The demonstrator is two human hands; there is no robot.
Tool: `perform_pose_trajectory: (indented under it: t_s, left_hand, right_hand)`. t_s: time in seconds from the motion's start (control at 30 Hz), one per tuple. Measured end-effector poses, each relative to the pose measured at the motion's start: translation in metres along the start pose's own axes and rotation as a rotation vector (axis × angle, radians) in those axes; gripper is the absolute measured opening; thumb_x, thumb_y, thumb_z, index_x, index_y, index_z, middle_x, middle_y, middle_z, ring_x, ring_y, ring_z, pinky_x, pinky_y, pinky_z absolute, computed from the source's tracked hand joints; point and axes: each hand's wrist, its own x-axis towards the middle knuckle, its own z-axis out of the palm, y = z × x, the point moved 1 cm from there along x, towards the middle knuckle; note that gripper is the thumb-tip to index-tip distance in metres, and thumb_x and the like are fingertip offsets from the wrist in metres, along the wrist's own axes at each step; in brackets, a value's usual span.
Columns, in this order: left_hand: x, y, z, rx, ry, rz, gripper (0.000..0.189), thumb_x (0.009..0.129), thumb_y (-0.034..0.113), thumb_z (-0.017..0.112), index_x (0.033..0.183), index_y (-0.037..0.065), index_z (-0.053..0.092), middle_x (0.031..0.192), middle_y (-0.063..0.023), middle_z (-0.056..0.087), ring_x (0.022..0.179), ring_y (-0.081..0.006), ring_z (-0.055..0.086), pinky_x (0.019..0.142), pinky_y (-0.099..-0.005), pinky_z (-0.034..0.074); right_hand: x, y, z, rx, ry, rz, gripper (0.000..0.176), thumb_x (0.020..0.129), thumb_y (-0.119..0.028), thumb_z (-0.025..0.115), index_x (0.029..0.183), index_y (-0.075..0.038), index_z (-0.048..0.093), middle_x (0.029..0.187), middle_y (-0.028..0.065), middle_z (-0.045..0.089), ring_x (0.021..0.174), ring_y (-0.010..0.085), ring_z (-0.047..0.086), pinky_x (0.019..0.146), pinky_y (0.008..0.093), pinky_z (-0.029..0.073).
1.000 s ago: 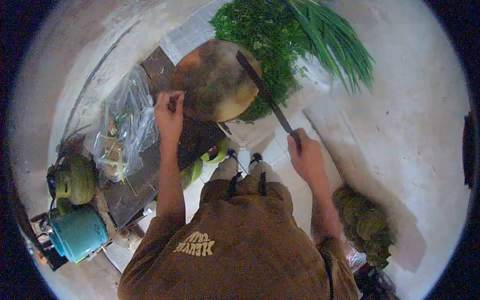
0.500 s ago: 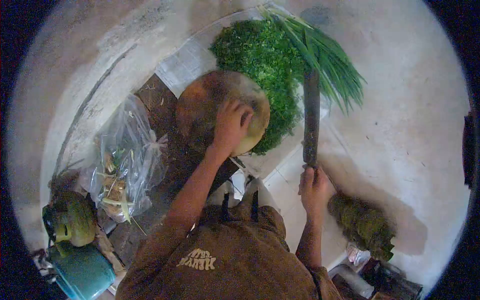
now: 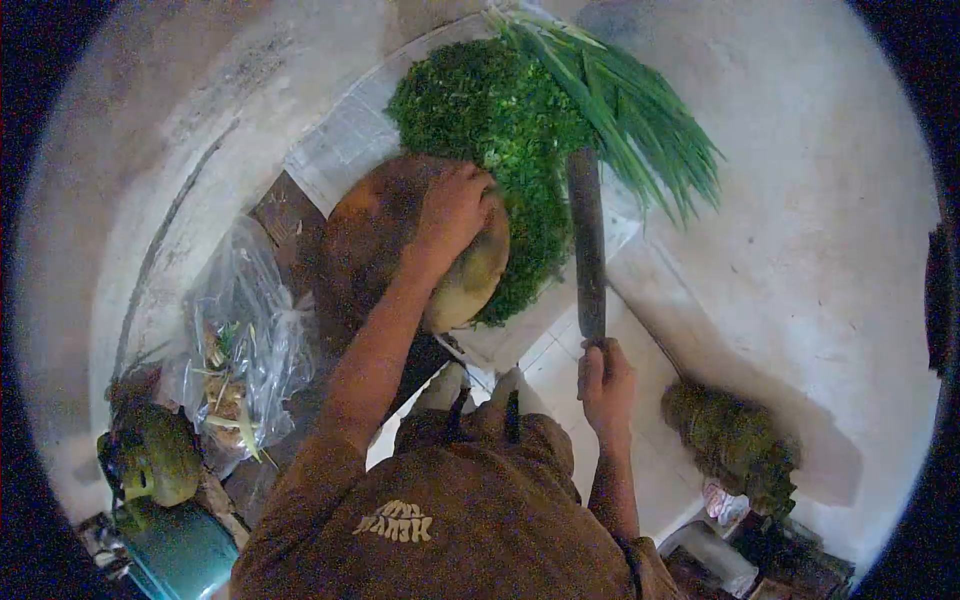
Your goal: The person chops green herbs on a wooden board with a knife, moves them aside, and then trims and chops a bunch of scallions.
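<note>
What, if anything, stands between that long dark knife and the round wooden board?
Chopped green leaves lie between the long dark knife and the round wooden board in this view; the left hand also covers part of it.

In front of me I have a dark table (image 3: 288, 215), and its brown top shows a bare corner to the left of the round board (image 3: 375, 215). This board lies directly on the table. Further left of the board, and nearer to me, a clear plastic bag (image 3: 240, 320) with some scraps (image 3: 228, 400) inside rests on the same top. Beyond the board and to its right, a pale covering (image 3: 345, 135) carries a wide heap of chopped greens (image 3: 480, 110); what supports this covering, I cannot tell. Long green leaves (image 3: 640, 125) lie on the heap's side away from the board.
</note>
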Motion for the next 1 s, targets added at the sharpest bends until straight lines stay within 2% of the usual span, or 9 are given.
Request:
perform_pose_trajectory:
  t_s: [0.27, 0.3, 0.4, 0.53, 0.63, 0.73, 0.83, 0.93, 1.0]
  left_hand:
    - [0.003, 0.003, 0.000, -0.007, 0.100, -0.140, 0.015, 0.082, 0.016, 0.067, 0.094, 0.007, 0.065, 0.101, -0.0157, 0.062, 0.096, -0.0377, 0.061, 0.083, -0.0468, 0.050]
    - [0.002, 0.000, -0.003, -0.004, 0.155, -0.149, 0.015, 0.083, 0.016, 0.068, 0.094, 0.006, 0.065, 0.100, -0.0156, 0.063, 0.095, -0.0373, 0.061, 0.083, -0.0461, 0.050]
    - [-0.008, -0.017, -0.017, -0.267, 0.229, -0.210, 0.015, 0.082, 0.013, 0.071, 0.093, 0.005, 0.065, 0.096, -0.0147, 0.065, 0.092, -0.0360, 0.062, 0.082, -0.0447, 0.050]
    - [-0.023, -0.038, -0.027, -0.263, 0.228, -0.177, 0.016, 0.080, 0.011, 0.073, 0.092, 0.005, 0.064, 0.094, -0.0126, 0.067, 0.090, -0.0339, 0.062, 0.085, -0.0402, 0.049]
    - [-0.032, -0.038, -0.035, -0.100, 0.267, -0.201, 0.012, 0.081, 0.011, 0.071, 0.090, 0.005, 0.066, 0.093, -0.0125, 0.067, 0.090, -0.0339, 0.061, 0.089, -0.0423, 0.046]
    - [-0.047, -0.013, -0.050, -0.059, 0.282, -0.177, 0.010, 0.084, 0.015, 0.067, 0.090, 0.006, 0.067, 0.095, -0.0119, 0.066, 0.095, -0.0340, 0.059, 0.093, -0.0460, 0.043]
    - [-0.077, 0.023, -0.033, 0.096, 0.188, -0.077, 0.013, 0.086, 0.019, 0.063, 0.092, 0.008, 0.066, 0.099, -0.0115, 0.065, 0.098, -0.0338, 0.057, 0.093, -0.0485, 0.041]
    - [-0.095, 0.042, -0.023, 0.104, -0.078, -0.045, 0.016, 0.086, 0.022, 0.062, 0.094, 0.009, 0.066, 0.101, -0.0105, 0.063, 0.101, -0.0334, 0.054, 0.090, -0.0478, 0.041]
    - [-0.109, 0.040, -0.012, 0.070, 0.002, 0.017, 0.018, 0.085, 0.023, 0.063, 0.094, 0.008, 0.066, 0.101, -0.0099, 0.062, 0.102, -0.0325, 0.052, 0.088, -0.0478, 0.041]
  right_hand:
    - [0.034, 0.002, -0.035, -0.147, -0.076, -0.143, 0.020, 0.099, -0.021, 0.052, 0.098, -0.002, 0.056, 0.061, 0.0125, 0.058, 0.051, 0.0260, 0.058, 0.049, 0.0374, 0.043]
    - [0.039, 0.008, -0.036, -0.099, -0.085, -0.159, 0.032, 0.099, -0.030, 0.050, 0.097, 0.000, 0.058, 0.058, 0.0041, 0.052, 0.050, 0.0131, 0.050, 0.049, 0.0316, 0.040]
    - [0.046, 0.011, -0.046, -0.103, -0.107, -0.148, 0.030, 0.099, -0.029, 0.050, 0.097, 0.000, 0.058, 0.059, 0.0044, 0.052, 0.051, 0.0132, 0.050, 0.049, 0.0316, 0.040]
    - [0.052, 0.015, -0.051, -0.149, -0.118, -0.216, 0.028, 0.099, -0.028, 0.051, 0.097, -0.001, 0.059, 0.060, 0.0042, 0.053, 0.053, 0.0130, 0.050, 0.050, 0.0319, 0.040]
    - [0.050, 0.016, -0.051, -0.139, -0.156, -0.235, 0.020, 0.099, -0.021, 0.051, 0.097, -0.002, 0.056, 0.063, 0.0107, 0.058, 0.051, 0.0239, 0.057, 0.049, 0.0371, 0.043]
    - [0.042, 0.004, -0.046, -0.150, -0.164, -0.178, 0.020, 0.099, -0.021, 0.051, 0.097, -0.001, 0.055, 0.062, 0.0108, 0.057, 0.051, 0.0232, 0.056, 0.049, 0.0371, 0.043]
    - [0.033, 0.005, -0.035, -0.136, -0.171, -0.117, 0.029, 0.099, -0.027, 0.050, 0.100, 0.000, 0.058, 0.064, 0.0094, 0.056, 0.056, 0.0163, 0.054, 0.051, 0.0339, 0.042]
    - [0.020, -0.008, -0.013, -0.202, -0.137, -0.180, 0.026, 0.098, -0.023, 0.051, 0.101, 0.002, 0.057, 0.065, 0.0135, 0.057, 0.056, 0.0201, 0.055, 0.052, 0.0353, 0.043]
    - [0.010, -0.015, 0.003, -0.206, -0.144, -0.136, 0.022, 0.097, -0.018, 0.051, 0.101, 0.002, 0.057, 0.067, 0.0163, 0.058, 0.057, 0.0238, 0.056, 0.054, 0.0368, 0.044]
